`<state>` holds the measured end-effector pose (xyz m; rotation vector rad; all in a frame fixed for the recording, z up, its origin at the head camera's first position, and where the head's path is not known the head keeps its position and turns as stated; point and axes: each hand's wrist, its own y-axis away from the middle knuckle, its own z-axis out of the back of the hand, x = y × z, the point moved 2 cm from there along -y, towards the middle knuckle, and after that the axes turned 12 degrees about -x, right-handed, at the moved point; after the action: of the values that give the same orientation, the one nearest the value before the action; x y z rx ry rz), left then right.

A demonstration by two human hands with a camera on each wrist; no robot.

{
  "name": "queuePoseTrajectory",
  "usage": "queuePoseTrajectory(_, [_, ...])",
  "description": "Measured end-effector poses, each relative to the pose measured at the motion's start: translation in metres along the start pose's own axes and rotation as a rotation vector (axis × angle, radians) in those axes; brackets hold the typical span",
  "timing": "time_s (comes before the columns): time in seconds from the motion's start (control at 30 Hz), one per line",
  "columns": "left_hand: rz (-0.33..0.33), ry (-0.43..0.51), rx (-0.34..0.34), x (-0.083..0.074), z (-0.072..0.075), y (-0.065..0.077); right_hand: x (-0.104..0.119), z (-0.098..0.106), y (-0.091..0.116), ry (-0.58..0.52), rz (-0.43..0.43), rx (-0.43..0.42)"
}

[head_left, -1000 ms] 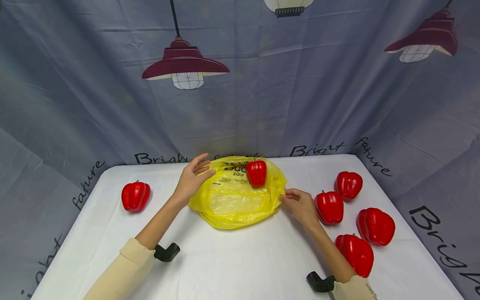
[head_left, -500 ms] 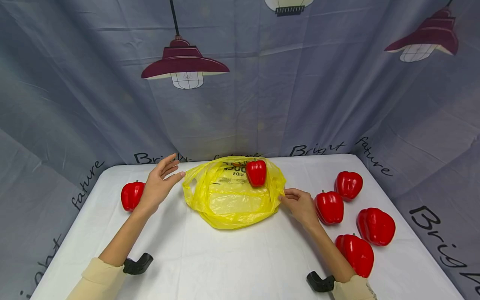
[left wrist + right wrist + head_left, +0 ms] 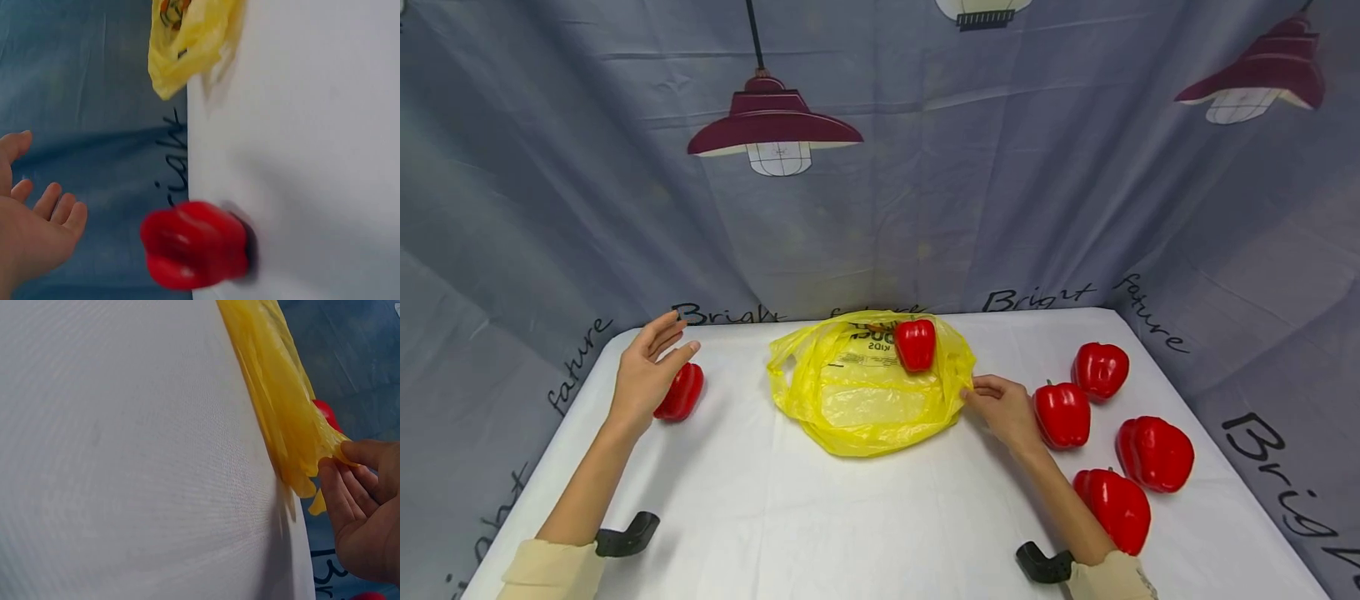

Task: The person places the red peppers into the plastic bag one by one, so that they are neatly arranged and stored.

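Observation:
A yellow plastic bag (image 3: 880,408) lies spread at the middle of the table, its mouth wide, with one red bell pepper (image 3: 915,345) at its back right. My right hand (image 3: 1006,412) pinches the bag's right edge between thumb and fingers; the right wrist view shows the same pinch on the yellow plastic (image 3: 281,406). On the left, my left hand (image 3: 647,371) is raised with its fingers relaxed and apart, holding nothing. Just beside it sits another red bell pepper (image 3: 681,392), partly hidden behind that hand in the head view and fully seen as the pepper (image 3: 194,245) in the left wrist view.
Several red bell peppers (image 3: 1154,454) stand on the right part of the white table (image 3: 820,525), some close to my right forearm. A grey-blue curtain (image 3: 880,208) printed with lamps and lettering hangs behind the table and on both sides.
My left hand has moved left, away from the bag's left edge, to beside the lone left pepper. The bag's left handle has spread outward. My right hand keeps its pinch.

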<state>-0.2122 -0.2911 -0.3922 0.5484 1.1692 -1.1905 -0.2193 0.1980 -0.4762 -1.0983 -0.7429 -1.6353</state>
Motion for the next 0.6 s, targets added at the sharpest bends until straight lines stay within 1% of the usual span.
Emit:
queuePoseTrajectory(0.2, [0.036,-0.083,-0.085,0.022,0.02,-0.002,0.0,0.001,0.0,0.002,-0.004,0.011])
queuePoseTrajectory(0.27, [0.049,-0.103,-0.098,0.029,0.025,-0.003,0.0,0.001,0.0,0.002,-0.003,0.012])
queuePoseTrajectory(0.33, [0.068,-0.119,-0.096,0.035,0.03,-0.004,-0.001,0.001,0.0,-0.001,0.0,0.01])
queuePoseTrajectory(0.43, [0.096,-0.139,-0.061,0.045,0.035,-0.003,-0.001,0.001,0.0,-0.002,0.002,0.014])
queuePoseTrajectory(0.53, [0.111,-0.166,-0.007,0.054,0.038,-0.001,-0.001,0.002,0.0,-0.011,-0.002,0.021])
queuePoseTrajectory(0.6, [0.115,-0.167,0.033,0.061,0.038,0.0,-0.001,0.002,0.001,-0.017,-0.006,0.023])
